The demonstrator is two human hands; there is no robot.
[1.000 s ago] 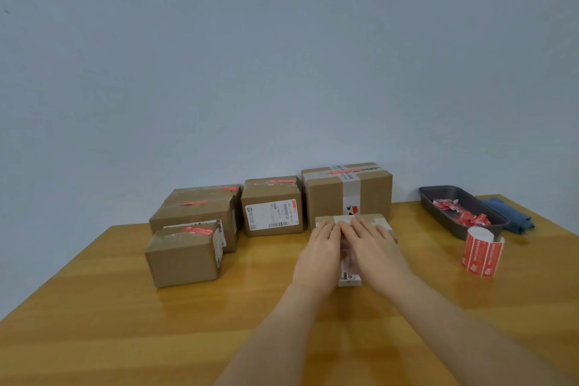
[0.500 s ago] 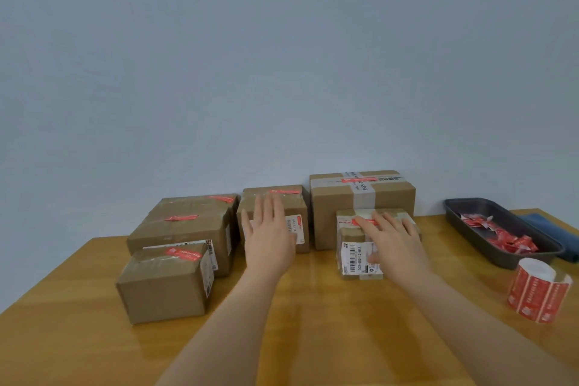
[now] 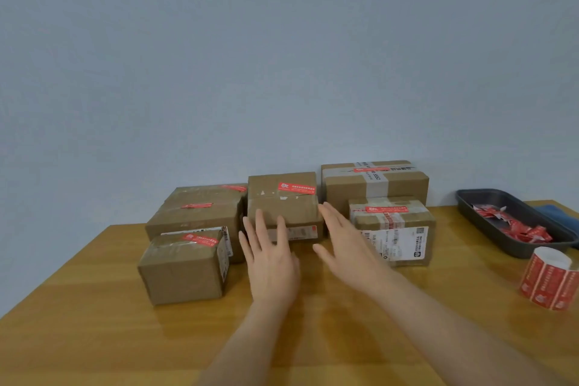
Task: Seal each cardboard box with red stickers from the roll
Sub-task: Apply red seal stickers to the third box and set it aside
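Several cardboard boxes stand on the wooden table, each with a red sticker on top. My left hand and my right hand are both open with straight fingers, in front of the middle box. Whether the fingertips touch this box I cannot tell. To the right sits a smaller box with a white shipping label, no hand on it. A taller taped box stands behind it. The roll of red stickers stands upright at the far right.
A dark tray holding crumpled red and white scraps lies at the back right, a blue cloth behind it. Three more boxes are grouped on the left, the nearest one closest to me. A plain wall rises behind the table.
Both hands left the labelled box. The left went to the middle box first, then the right followed. The view shifted left, so the roll and tray slid toward the right edge.
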